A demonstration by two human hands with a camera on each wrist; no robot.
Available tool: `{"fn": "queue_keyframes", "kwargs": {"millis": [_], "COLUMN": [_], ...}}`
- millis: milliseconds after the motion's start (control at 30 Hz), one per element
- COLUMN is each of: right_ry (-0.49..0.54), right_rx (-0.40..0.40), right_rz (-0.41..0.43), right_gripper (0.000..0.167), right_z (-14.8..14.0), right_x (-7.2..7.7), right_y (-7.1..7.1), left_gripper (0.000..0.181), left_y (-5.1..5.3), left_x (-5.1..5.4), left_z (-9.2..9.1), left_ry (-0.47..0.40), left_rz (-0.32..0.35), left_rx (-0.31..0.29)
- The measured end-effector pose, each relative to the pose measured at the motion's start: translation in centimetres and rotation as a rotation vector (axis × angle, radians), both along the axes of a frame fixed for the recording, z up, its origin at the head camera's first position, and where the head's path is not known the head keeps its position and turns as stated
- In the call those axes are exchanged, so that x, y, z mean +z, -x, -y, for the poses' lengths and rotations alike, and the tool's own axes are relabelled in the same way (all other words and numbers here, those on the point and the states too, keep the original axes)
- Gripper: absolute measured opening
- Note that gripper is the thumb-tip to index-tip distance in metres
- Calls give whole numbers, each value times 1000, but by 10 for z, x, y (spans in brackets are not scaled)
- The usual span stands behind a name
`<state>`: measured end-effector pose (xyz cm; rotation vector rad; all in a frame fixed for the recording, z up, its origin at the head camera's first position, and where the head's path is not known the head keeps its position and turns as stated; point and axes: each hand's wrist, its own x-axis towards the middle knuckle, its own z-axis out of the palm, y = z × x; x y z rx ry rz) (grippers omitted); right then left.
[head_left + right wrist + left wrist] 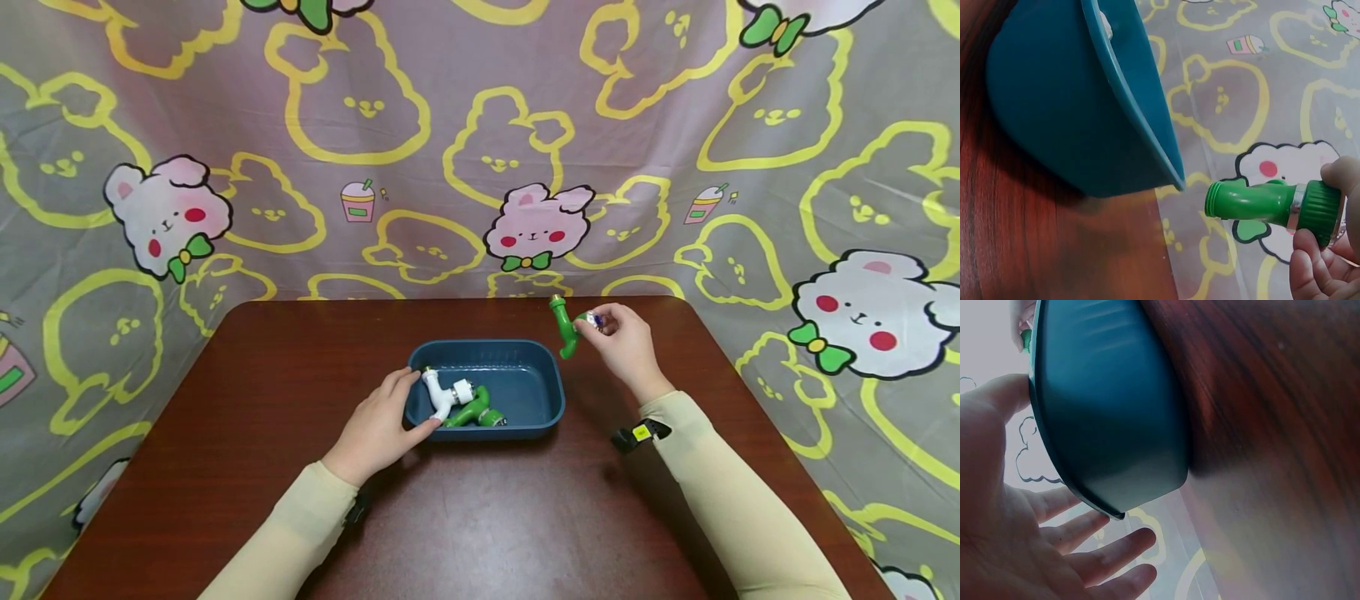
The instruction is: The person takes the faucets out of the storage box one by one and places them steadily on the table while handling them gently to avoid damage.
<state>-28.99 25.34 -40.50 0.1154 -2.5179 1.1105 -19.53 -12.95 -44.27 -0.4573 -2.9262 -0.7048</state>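
Observation:
A green plastic tap (567,332) is up in the air beyond the right end of a dark blue basin (532,398). My right hand (628,346) pinches it by its ribbed knob end, and the right wrist view shows the tap's threaded inlet (1212,200) pointing toward the basin. At the basin's left end, my left hand (378,427) rests against the rim, thumb at the front edge. Its fingers (1110,556) lie loose and spread in the left wrist view. Inside the basin are a white tap (442,402) and another green tap (472,408), side by side.
The basin stands on a dark brown wooden table (315,350). Behind and around the table hangs a grey cloth (435,192) with yellow outlines and rabbit faces. A black strap with a yellow mark (641,432) is on my right wrist.

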Motion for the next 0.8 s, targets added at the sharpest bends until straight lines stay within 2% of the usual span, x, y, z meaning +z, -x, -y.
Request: {"fn": "queue_keyframes", "kwargs": {"millis": [200, 467, 800], "right_ry": [-20, -48, -66], "right_rx": [-32, -15, 19], "right_rz": [48, 125, 182], "right_gripper": [38, 41, 40], "right_z": [-8, -14, -13], "right_x": [-7, -23, -41], "right_y": [3, 9, 13], "left_gripper": [86, 86, 86], "left_y": [0, 0, 0], "left_x": [0, -1, -1], "left_z": [0, 0, 0], "left_ry": [0, -2, 2], "left_rz": [3, 9, 0], "left_rx": [1, 6, 5]}}
